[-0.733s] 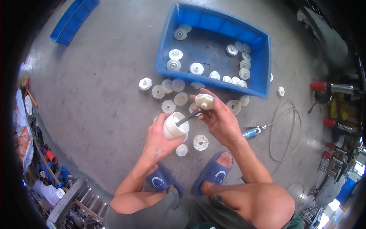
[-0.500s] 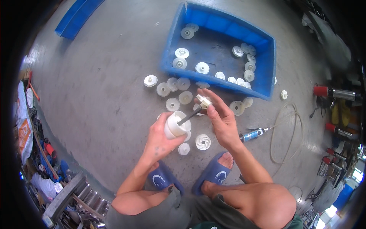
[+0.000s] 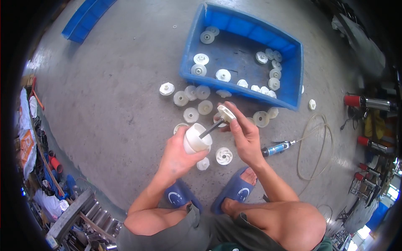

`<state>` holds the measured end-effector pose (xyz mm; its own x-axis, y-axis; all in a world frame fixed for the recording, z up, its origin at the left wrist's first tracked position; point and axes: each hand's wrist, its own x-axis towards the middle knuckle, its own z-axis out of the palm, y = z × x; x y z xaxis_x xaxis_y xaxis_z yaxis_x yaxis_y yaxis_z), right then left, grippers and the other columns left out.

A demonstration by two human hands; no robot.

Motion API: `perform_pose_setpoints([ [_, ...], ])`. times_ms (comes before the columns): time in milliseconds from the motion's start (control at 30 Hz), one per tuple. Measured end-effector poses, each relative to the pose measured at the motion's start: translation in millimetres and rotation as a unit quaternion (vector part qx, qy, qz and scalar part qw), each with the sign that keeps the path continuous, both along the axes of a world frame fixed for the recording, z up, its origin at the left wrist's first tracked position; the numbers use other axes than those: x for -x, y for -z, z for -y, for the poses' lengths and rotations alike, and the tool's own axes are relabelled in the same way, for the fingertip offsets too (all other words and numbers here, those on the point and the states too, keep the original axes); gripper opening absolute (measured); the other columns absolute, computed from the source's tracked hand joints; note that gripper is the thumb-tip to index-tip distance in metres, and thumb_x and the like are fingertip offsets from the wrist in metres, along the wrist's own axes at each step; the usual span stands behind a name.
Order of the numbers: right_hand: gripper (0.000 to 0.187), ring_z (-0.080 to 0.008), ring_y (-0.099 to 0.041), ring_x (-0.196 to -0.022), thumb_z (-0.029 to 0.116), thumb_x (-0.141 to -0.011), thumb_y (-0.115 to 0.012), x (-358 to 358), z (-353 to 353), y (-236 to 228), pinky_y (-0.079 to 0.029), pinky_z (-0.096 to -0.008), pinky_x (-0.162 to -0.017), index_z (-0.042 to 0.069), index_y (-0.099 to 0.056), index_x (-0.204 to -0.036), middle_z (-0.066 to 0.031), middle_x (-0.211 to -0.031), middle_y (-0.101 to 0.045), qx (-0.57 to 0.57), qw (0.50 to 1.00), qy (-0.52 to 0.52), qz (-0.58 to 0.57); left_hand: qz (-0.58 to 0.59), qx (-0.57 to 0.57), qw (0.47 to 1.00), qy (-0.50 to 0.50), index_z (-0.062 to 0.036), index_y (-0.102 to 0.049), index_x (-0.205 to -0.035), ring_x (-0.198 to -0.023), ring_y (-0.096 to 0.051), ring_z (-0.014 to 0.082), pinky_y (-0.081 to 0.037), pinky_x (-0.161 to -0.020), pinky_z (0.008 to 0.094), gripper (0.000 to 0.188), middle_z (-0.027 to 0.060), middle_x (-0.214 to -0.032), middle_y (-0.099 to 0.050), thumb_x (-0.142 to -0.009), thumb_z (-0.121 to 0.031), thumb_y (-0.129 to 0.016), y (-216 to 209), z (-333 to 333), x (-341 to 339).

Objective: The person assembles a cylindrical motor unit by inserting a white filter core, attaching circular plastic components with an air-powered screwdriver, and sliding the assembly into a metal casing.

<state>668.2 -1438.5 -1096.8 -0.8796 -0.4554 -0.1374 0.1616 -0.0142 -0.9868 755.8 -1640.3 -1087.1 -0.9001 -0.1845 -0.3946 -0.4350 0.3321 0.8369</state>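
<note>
My left hand (image 3: 175, 154) is wrapped round a white plastic cylinder (image 3: 196, 144) with a cup-like open end facing up and right. Out of that opening slants a dark rod (image 3: 212, 128). At the rod's upper end is a white impeller (image 3: 226, 113), tilted, pinched by the thumb and fingers of my right hand (image 3: 246, 139). Whether the impeller is fixed to the rod, I cannot tell. Below the hands, a finned white impeller (image 3: 224, 156) lies on the floor, with a smaller white part (image 3: 203, 163) to its left.
A blue plastic bin (image 3: 242, 90) ahead holds several white impellers and discs along its walls. More white discs (image 3: 191, 115) lie between it and my hands. At right rests a blue air tool (image 3: 275, 149) with a looped hose (image 3: 298, 167). My sandalled feet are just below.
The impeller in my right hand has turned, showing more of its broad rim. My left hand and the cylinder have shifted slightly down and right in the view.
</note>
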Motion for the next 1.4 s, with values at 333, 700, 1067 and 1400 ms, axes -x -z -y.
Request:
perform_pose_setpoints([
  [333,0.050,-0.0338,-0.072,-0.106,0.014,-0.091,-0.076,-16,9,0,-0.060,-0.0394,-0.087,0.012,-0.068,-0.140,-0.0185,-0.127,-0.072,-0.341,0.871,-0.173,-0.309,-0.025,0.030,0.999,0.027,-0.0004,-0.059,-0.128,-0.105,-0.074,0.0378,-0.058,-0.089,0.0440,0.069,0.0242,-0.116,-0.070,-0.070,-0.017,-0.093,13,13,-4],
  [700,0.056,-0.0436,-0.057,-0.126,0.028,-0.082,-0.086,50,-32,120,-0.058,-0.0539,-0.093,0.006,-0.062,-0.128,-0.0235,-0.144,-0.050,-0.534,0.810,-0.026,-0.242,-0.103,-0.193,0.975,-0.046,-0.0006,-0.060,-0.130,-0.105,-0.073,0.0163,-0.061,-0.092,0.0330,0.068,0.0095,-0.115,-0.075,-0.072,-0.006,-0.097,46,30,-7],
  [1067,0.027,-0.0057,-0.065,-0.075,0.017,-0.100,-0.076,28,-19,0,-0.051,-0.0230,-0.063,-0.002,-0.068,-0.117,-0.0024,-0.091,-0.076,-0.038,0.988,0.091,0.118,-0.106,-0.206,0.972,-0.048,-0.0006,-0.063,-0.126,-0.106,-0.071,0.0163,-0.059,-0.092,0.0332,0.065,0.0091,-0.114,-0.074,-0.072,-0.012,-0.096,59,28,-14],
  [1400,0.027,-0.0134,-0.070,-0.080,0.026,-0.100,-0.076,31,-1,-5,-0.057,-0.0293,-0.068,0.004,-0.073,-0.116,-0.0045,-0.096,-0.075,-0.089,0.991,-0.011,0.102,-0.144,-0.231,0.962,-0.024,0.0010,-0.057,-0.137,-0.114,-0.070,0.0185,-0.056,-0.100,0.0351,0.091,0.0117,-0.127,-0.071,-0.060,-0.016,-0.103,53,43,-20],
])
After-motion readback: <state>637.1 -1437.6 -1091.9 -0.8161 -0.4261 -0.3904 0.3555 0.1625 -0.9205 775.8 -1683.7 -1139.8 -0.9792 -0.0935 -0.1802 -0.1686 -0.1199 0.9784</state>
